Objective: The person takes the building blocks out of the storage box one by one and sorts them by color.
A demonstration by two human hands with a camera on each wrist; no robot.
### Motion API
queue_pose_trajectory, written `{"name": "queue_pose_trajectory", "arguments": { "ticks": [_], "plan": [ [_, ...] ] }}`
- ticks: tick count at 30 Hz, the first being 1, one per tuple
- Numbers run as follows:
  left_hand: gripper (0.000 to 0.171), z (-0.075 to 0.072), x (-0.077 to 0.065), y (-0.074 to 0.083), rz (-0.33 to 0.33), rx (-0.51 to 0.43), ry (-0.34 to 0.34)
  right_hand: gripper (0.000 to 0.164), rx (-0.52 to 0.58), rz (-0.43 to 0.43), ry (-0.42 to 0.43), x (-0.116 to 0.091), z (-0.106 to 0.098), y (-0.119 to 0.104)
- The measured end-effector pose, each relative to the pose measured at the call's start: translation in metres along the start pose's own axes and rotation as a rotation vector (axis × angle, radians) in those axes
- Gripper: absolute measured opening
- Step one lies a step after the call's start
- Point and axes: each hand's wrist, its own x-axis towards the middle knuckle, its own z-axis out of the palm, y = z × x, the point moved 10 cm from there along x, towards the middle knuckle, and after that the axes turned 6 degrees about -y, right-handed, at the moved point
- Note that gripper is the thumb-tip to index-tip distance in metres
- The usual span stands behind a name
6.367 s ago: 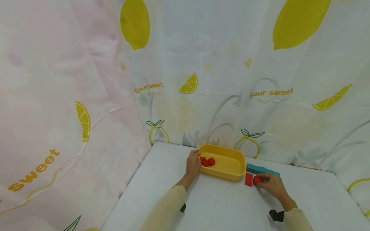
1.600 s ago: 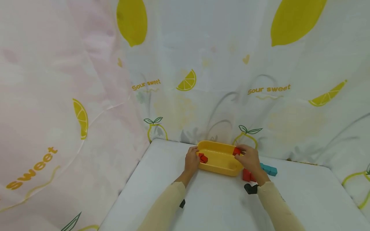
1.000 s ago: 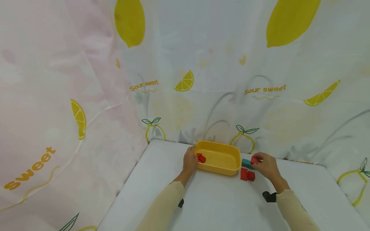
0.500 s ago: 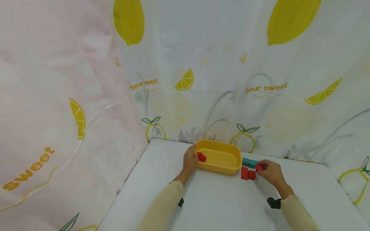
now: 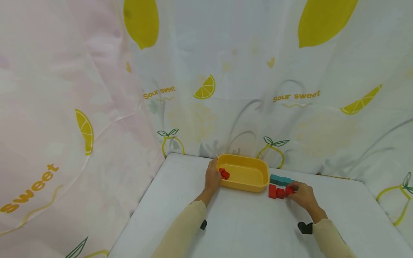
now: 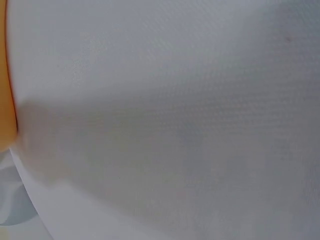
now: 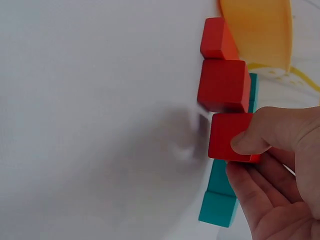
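Observation:
Between thumb and fingers of my right hand (image 5: 304, 196) is a red cube (image 7: 225, 135), pinched at the right end of a short red row. That row has a red rectangular block (image 5: 272, 191) and another red cube (image 7: 223, 85). Behind it runs a line of teal blocks (image 5: 278, 180), partly covered by the right hand. My left hand (image 5: 212, 178) grips the left wall of a yellow plastic bin (image 5: 242, 186). A few red blocks (image 5: 224, 174) lie inside the bin at its left end. The left wrist view shows no hand, just tabletop and an orange-yellow edge.
The white table (image 5: 238, 222) ends at the back against a lemon-print curtain (image 5: 206, 118). Another curtain side hangs along the left. The bin stands close to the back edge, just left of the block rows.
The right hand carried a red cube from the bin's right end out over the teal blocks, then down beside the red row. Fewer red blocks lie in the bin. The left hand stayed on it.

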Motion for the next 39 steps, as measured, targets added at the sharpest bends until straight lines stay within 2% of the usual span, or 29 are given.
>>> {"name": "queue_pose_trajectory", "arguments": {
  "ticks": [7,12,20,33,39],
  "plan": [
    [0.064,0.008,0.002,-0.010,-0.096,-0.029,-0.062,0.033,0.005,0.006,-0.017,-0.001,0.007,0.007],
    [0.064,0.009,0.001,-0.012,-0.139,-0.056,-0.070,0.033,0.004,0.011,-0.013,0.000,0.008,0.008],
    [0.061,0.008,0.000,-0.013,-0.159,-0.044,-0.091,0.036,0.037,0.056,-0.040,0.001,0.011,0.012],
    [0.061,0.009,0.002,-0.014,-0.185,-0.041,-0.126,0.039,0.034,0.061,-0.060,0.005,0.015,0.011],
    [0.061,0.009,0.003,-0.013,-0.173,-0.021,-0.128,0.045,0.030,0.050,-0.075,0.005,0.015,0.004]
  ]
}}
